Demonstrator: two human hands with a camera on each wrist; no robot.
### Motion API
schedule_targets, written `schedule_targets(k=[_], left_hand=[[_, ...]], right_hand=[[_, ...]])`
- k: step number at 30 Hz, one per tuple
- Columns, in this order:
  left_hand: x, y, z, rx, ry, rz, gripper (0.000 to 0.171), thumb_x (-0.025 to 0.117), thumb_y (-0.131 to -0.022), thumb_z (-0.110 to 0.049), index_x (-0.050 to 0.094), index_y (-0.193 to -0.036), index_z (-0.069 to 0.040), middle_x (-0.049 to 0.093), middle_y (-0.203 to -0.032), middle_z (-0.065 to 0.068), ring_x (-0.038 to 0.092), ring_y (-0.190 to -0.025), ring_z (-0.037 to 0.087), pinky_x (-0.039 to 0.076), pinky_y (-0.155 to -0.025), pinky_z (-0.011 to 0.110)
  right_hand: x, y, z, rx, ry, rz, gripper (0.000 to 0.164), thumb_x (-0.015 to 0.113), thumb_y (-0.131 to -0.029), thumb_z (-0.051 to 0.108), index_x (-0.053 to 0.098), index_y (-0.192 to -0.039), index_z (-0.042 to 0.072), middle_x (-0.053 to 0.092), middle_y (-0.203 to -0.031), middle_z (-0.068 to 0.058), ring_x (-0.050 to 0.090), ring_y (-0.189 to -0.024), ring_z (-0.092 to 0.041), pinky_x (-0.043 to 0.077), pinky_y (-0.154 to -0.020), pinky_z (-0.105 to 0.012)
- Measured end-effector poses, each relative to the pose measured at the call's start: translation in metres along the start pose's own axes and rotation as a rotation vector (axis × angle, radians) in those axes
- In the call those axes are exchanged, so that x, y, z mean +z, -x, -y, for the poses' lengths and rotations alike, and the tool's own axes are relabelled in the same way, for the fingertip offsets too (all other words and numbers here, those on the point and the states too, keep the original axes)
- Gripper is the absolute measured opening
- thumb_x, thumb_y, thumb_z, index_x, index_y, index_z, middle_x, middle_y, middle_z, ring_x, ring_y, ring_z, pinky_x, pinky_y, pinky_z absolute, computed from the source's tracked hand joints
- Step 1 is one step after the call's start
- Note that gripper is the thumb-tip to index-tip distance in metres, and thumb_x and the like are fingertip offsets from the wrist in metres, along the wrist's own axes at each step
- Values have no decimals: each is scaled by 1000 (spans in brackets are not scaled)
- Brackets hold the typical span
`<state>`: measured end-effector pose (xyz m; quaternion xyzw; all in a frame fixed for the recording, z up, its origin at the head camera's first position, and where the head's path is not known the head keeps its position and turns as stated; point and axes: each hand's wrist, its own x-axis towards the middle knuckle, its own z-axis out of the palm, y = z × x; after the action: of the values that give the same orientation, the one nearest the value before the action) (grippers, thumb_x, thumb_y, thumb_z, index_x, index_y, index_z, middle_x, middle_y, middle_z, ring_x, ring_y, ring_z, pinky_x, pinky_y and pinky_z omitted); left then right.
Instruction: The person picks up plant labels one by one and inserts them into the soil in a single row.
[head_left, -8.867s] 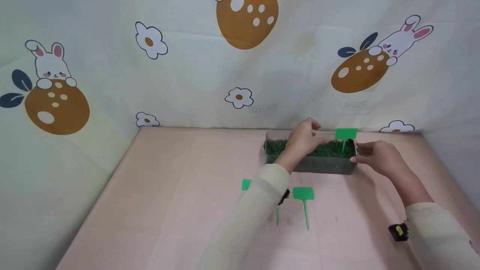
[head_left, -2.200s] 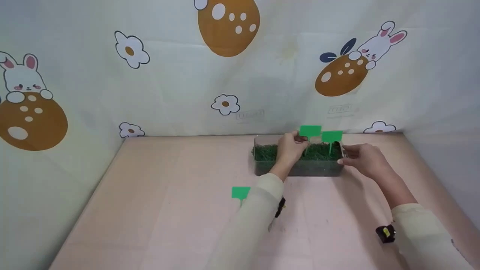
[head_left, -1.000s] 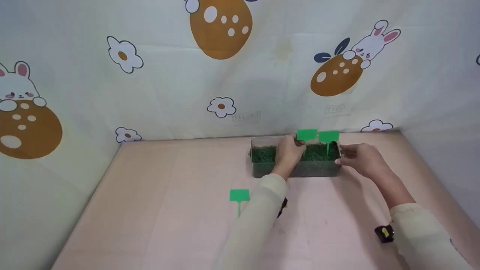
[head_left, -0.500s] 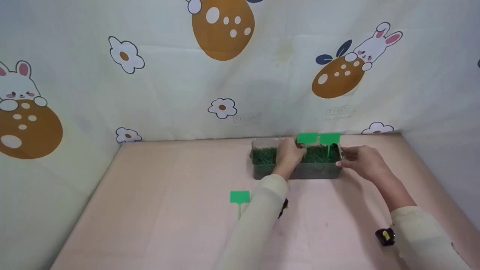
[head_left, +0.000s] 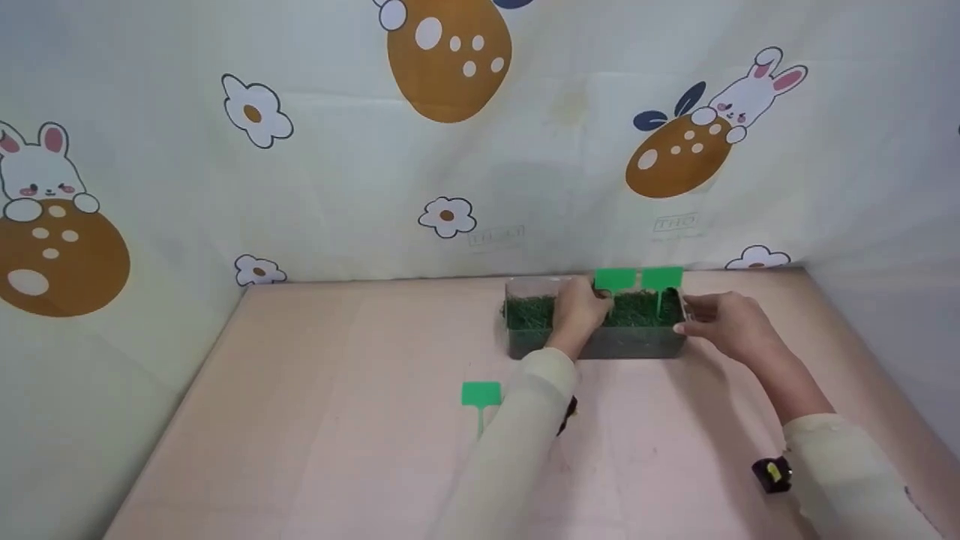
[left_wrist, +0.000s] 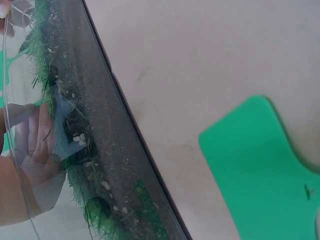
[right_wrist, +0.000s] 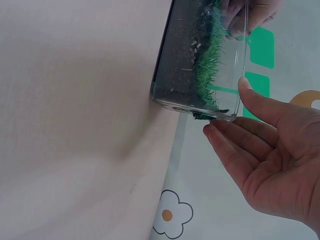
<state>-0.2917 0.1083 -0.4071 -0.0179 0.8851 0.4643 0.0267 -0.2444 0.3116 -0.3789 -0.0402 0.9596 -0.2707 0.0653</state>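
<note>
A clear plastic box (head_left: 637, 343) of artificial grass over dark soil stands at the table's back. My left hand (head_left: 579, 311) reaches into it, thumb and fingers pinching the stem of a green plant label (head_left: 615, 279) low down at the grass. Just to the right, a second green label (head_left: 662, 277) stands upright in the grass. My right hand (right_wrist: 280, 150) holds the box's right end, its thumb at the rim and fingertips against the end wall. A third green label (head_left: 481, 394) lies on the table, its stem partly hidden by my left sleeve.
A pale pink table top (head_left: 337, 420) spreads in front and to the left. Behind the box rises a cloth (head_left: 352, 180) printed with rabbits and flowers. Both wrists carry small black devices, the right one's (head_left: 772, 475) hanging below the sleeve.
Earlier, one label stood in the grass and two lay on the table. My left hand has since brought one over and lowered it into the grass. The right hand stays at the box's end.
</note>
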Motion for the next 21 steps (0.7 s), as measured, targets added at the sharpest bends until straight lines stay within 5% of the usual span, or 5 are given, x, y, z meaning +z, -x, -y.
schedule_targets(k=[21], left_hand=[[-2, -2, -3, -16, -28, 21, 25, 65, -96, -11, 54, -73, -14, 45, -62, -4, 39, -54, 10, 33, -53, 25]], right_hand=[[-1, -2, 0, -14, 9, 4, 65, 73, -91, 25, 48, -141, -9, 59, -131, -30, 56, -125, -47, 43, -103, -61]])
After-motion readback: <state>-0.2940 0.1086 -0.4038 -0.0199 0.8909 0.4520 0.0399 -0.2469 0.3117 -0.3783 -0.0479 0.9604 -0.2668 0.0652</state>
